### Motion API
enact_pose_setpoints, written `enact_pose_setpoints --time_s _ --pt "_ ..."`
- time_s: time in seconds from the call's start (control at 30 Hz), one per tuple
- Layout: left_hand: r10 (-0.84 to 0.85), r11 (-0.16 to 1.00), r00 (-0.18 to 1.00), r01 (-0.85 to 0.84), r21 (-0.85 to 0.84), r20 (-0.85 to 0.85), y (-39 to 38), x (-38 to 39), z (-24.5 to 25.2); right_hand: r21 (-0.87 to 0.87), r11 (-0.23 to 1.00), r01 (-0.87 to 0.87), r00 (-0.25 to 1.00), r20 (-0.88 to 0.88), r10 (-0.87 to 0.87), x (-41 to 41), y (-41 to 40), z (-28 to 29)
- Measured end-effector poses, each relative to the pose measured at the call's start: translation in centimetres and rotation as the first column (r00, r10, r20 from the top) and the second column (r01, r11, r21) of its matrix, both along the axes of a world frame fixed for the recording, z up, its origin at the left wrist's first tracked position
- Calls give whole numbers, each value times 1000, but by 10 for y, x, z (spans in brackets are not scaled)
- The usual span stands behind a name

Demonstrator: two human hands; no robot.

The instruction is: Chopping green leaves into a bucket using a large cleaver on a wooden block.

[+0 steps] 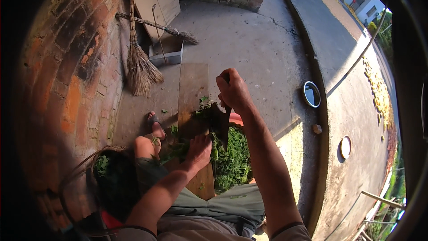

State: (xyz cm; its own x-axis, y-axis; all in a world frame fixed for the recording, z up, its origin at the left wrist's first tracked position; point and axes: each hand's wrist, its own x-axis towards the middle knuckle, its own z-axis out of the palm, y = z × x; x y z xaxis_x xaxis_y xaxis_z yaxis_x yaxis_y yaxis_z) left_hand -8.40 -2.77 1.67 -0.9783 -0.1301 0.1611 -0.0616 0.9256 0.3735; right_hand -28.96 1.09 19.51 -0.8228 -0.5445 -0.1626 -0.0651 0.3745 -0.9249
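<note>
My right hand (233, 90) grips the handle of a broad dark-bladed cleaver (220, 125), its blade pointing down at the edge of a long wooden board (194, 83). On that board my left hand (199, 150) presses a bunch of leafy green stalks (177, 152), fingertips close to the blade. Some cut leaves (202, 105) lie farther up the board. Right of the board, chopped greens (234, 160) fill a pinkish-red basin (236, 118), whose rim shows only in part. The near end of the board lies between my legs.
A woven basket (110, 149) with greens stands at my left. Twig brooms (138, 67), a metal dustpan (167, 57) and a cardboard sheet (157, 0) are near the brick wall (67, 73). To the right are a water basin (311, 94), a concrete ledge (321, 140) and corn cobs (378, 97).
</note>
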Motion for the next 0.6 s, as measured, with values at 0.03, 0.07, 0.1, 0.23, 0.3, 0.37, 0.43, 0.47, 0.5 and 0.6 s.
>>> enact_pose_setpoints --time_s 0.03,0.07,0.1,0.23,0.3,0.37,0.43,0.47,0.5,0.6 --pt "6 1000 1000 -6 -6 -1 2 -4 -3 30 999 -13 999 40 12 -8 -7 8" --pt "38 998 997 -35 -48 61 3 -9 -7 98 995 -13 999 43 9 -9 -8 13" --pt "73 994 990 -62 -88 124 5 -12 -12 97 995 -19 999 44 15 -4 -8 10" --pt "106 992 988 -98 -75 109 7 -8 -11 -114 990 81 936 -333 -115 62 32 -39" --pt "117 982 970 -81 -170 212 1 -3 -22 -190 978 80 867 -472 -163 129 58 -69" --pt "172 955 972 -124 -270 161 3 -5 -43 -188 975 122 900 -393 -188 159 78 -91" --pt "136 979 982 -113 -167 130 -1 1 -37 -154 986 71 896 -424 -131 145 68 -78" --pt "83 997 994 -83 -1 73 -5 7 -31 -138 989 51 914 -393 -102 133 59 -66" --pt "45 986 999 -45 159 4 -9 10 -23 -127 992 24 929 -365 -69 114 47 -52" --pt "-8 996 1000 10 92 -24 -4 5 -4 -44 999 20 987 -156 -26 37 13 -23"
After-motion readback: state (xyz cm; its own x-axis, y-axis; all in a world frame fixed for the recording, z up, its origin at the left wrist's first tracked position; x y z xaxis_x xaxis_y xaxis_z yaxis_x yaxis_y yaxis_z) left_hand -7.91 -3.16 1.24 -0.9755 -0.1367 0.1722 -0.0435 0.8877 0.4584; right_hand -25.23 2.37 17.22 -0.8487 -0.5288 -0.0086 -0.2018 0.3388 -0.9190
